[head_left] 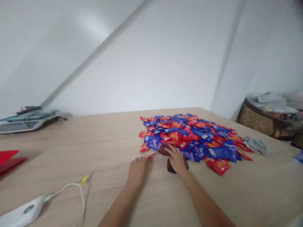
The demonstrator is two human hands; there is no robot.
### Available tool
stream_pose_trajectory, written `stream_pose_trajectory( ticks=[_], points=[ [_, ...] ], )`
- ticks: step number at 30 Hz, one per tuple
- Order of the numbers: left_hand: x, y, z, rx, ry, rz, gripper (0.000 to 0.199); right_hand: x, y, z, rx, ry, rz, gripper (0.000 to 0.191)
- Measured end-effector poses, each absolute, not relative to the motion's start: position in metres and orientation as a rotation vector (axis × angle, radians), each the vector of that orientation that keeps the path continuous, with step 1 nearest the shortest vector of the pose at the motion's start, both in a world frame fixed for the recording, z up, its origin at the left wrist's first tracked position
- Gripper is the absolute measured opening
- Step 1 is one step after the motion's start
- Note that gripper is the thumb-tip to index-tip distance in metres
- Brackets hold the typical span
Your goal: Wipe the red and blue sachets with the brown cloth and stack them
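My left hand [137, 171] is closed on the wood-look table, with a narrow red packet [151, 155] at its fingertips, seen edge-on. To its right, my right hand [176, 159] is closed on a dark brown rounded object [165, 149], whose kind I cannot make out. Beneath that hand lies another dark brown rounded piece [171, 167]; whether the two are joined is hidden. Just beyond both hands spreads a large heap of red and blue sachets [189, 132], its near edge close to my right fingers.
A white device [22, 212] with a white cable and yellow tag lies at near left. Red sheets [10, 160] are at the left edge, a stack of flat items [28, 119] behind them. Grey packets [255, 145] lie right of the heap. A filled patterned container [255, 121] stands beyond.
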State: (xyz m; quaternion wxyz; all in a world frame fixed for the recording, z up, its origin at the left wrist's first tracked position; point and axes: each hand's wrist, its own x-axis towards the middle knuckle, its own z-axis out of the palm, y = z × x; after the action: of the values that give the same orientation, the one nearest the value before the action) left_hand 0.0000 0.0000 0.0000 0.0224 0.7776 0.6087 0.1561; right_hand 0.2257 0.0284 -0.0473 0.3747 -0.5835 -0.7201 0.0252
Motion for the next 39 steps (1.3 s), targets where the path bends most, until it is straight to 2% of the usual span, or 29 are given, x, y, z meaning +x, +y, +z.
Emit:
stream_pose_trajectory(
  ticks=[3, 6, 9, 12, 17, 20, 25, 32, 37, 39],
  points=[
    [-0.004, 0.003, -0.012, 2.032, 1.887, 0.504, 0.033, 0.237, 0.023, -0.041, -1.429, -1.750, 0.042, 0.058],
    [-0.005, 0.004, -0.017, 1.938, 1.879, 0.414, 0.036, 0.235, 0.012, -0.031, -1.393, -1.716, 0.032, 0.054],
    [-0.002, 0.000, -0.017, 2.141, 1.965, 0.341, 0.036, 0.219, -0.003, -0.021, -1.375, -1.784, 0.046, 0.050],
    [0.002, -0.007, -0.021, 2.424, 1.877, 0.449, 0.035, 0.197, -0.012, -0.016, -1.359, -1.960, 0.078, 0.051],
    [0.008, -0.019, -0.045, 2.711, 1.440, 0.323, 0.056, 0.181, -0.002, -0.024, -1.504, -2.195, 0.062, 0.044],
    [0.007, -0.016, -0.053, 2.726, 1.577, 0.273, 0.062, 0.185, 0.014, -0.029, -1.625, -2.238, -0.022, 0.044],
    [-0.014, 0.020, -0.053, 2.545, 2.045, 0.335, 0.066, 0.190, 0.025, -0.031, -1.768, -2.193, -0.131, 0.051],
    [-0.005, 0.080, -0.053, 2.524, 1.880, 0.287, 0.066, 0.188, 0.008, -0.022, -1.732, -2.008, -0.099, 0.048],
    [0.033, 0.106, -0.056, 2.561, 1.767, 0.239, 0.074, 0.187, 0.011, -0.026, -1.687, -2.138, -0.107, 0.052],
    [0.041, 0.111, -0.056, 2.553, 1.774, 0.261, 0.070, 0.188, 0.020, -0.030, -1.780, -2.151, -0.106, 0.054]
  ],
)
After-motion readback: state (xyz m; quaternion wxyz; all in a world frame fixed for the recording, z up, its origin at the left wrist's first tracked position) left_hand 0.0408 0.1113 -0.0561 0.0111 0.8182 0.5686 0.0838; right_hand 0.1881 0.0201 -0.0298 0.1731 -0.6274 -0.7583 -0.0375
